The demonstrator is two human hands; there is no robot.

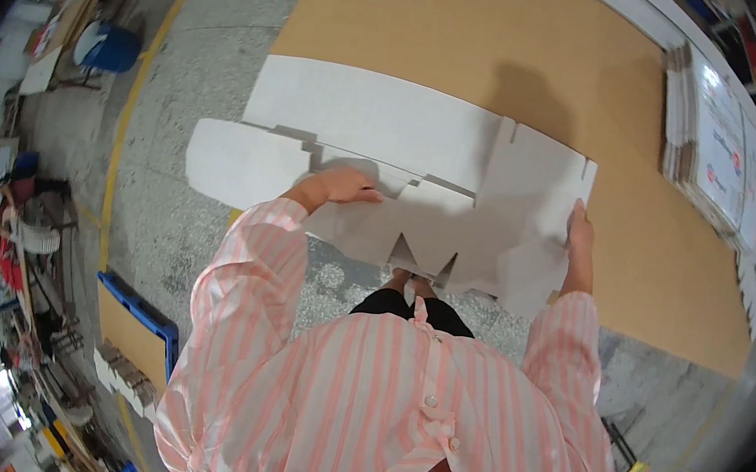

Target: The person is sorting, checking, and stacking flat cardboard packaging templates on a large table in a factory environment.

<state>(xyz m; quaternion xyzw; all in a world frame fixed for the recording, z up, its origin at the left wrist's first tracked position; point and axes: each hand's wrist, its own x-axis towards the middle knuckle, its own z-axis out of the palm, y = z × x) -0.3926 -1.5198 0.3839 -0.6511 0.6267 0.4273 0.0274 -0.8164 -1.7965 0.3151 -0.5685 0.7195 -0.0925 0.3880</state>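
Note:
A white die-cut cardboard box blank (371, 114) lies across the near edge of a brown cardboard surface, its near part reaching over the edge toward my body. It has slots, notched flaps and two pointed cut-outs on the near side. My left hand (346, 185) is closed on the blank near its middle, by the gap between two panels, fingers together and pointing right. At the blank's right edge, my right hand (581, 231) grips the side panel; its fingertips show on top and its thumb is hidden.
A stack of flat printed white cartons (714, 148) stands at the right of the brown cardboard surface (664, 267). On the left, a blue-framed cart (145, 314) holds cardboard pieces. A blue bin (110, 47) stands farther back, beyond a yellow floor line (123, 123).

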